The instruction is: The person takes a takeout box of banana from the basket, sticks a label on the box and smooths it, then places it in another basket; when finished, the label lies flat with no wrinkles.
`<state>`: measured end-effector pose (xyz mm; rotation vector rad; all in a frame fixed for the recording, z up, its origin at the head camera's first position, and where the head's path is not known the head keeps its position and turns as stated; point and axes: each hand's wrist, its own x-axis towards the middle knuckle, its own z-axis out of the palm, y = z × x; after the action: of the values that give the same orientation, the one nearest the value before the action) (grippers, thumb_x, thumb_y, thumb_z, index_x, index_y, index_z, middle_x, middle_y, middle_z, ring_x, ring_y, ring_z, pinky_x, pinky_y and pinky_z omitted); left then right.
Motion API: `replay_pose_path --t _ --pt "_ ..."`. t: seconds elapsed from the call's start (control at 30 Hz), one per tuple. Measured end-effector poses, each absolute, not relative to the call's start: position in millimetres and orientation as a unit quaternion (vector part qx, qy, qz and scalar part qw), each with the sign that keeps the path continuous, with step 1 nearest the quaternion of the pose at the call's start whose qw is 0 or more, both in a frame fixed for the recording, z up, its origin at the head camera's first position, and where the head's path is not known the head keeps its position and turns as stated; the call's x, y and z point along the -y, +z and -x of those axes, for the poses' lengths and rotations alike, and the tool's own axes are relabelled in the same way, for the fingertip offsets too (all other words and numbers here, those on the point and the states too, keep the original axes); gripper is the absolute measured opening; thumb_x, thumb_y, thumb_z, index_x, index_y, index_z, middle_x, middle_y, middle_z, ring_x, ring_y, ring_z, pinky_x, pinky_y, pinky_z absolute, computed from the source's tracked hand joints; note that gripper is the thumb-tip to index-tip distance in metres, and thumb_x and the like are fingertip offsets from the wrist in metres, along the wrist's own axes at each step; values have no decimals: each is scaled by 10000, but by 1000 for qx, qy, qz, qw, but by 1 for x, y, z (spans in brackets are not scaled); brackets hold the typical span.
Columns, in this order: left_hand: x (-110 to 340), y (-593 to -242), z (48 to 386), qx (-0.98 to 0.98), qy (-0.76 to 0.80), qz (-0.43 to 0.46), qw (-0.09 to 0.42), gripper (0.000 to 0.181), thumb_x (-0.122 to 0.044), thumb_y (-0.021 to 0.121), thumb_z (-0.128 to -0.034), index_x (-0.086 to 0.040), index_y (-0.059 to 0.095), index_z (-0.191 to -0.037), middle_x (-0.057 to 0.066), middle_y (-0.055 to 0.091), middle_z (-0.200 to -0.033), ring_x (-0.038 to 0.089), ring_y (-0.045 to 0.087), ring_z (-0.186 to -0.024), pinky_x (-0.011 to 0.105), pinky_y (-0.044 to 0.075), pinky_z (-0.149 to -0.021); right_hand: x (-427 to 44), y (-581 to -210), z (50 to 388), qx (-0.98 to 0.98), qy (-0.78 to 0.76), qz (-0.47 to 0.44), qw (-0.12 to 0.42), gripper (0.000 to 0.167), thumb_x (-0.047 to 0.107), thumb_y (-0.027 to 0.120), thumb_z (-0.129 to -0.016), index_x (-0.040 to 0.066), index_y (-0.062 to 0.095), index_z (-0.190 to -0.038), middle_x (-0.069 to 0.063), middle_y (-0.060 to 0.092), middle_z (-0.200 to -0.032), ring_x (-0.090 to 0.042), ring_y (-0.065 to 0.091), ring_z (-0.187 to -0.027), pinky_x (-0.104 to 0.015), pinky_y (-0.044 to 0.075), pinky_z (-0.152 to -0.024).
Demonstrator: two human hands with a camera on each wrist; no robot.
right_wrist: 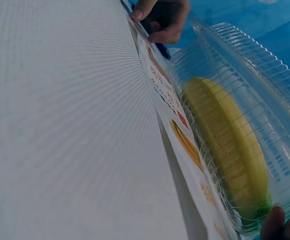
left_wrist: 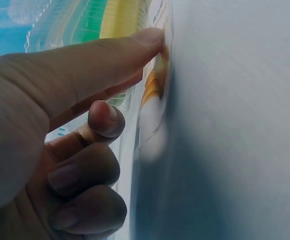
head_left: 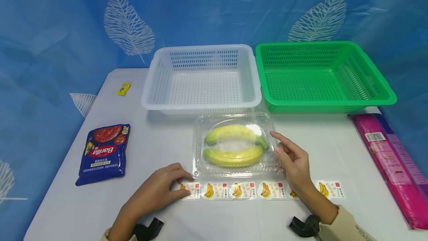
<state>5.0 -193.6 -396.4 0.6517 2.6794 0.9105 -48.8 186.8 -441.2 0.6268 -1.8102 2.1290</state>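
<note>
A clear plastic clamshell box lies on the table with two yellow-green bananas inside and its lid down. Below its front edge runs a strip of banana stickers. My left hand is at the strip's left end; its thumb presses on the first sticker, and its index fingertip is by the box's front left corner. The other left fingers bend loosely. At the box's right edge, my right hand touches the rim with thumb and fingertips, its wrist crossing above the strip.
Behind the box stand a white basket and a green basket, side by side. A blue sauce pouch and a small yellow packet lie at left. A long pink package lies along the right edge.
</note>
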Motion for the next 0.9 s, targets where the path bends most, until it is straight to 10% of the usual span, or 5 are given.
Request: replay_pose_path --t 0.9 --pt "191 -400 -6 -913 331 -192 144 268 -230 857 -839 -328 659 -991 -169 531 -901 39 518 -836 269 450 -748 -189 -442 47 636 733 -206 128 420 -205 465 -939 -170 543 -1350 0 416 -635 -75 326 -462 -240 240 -331"
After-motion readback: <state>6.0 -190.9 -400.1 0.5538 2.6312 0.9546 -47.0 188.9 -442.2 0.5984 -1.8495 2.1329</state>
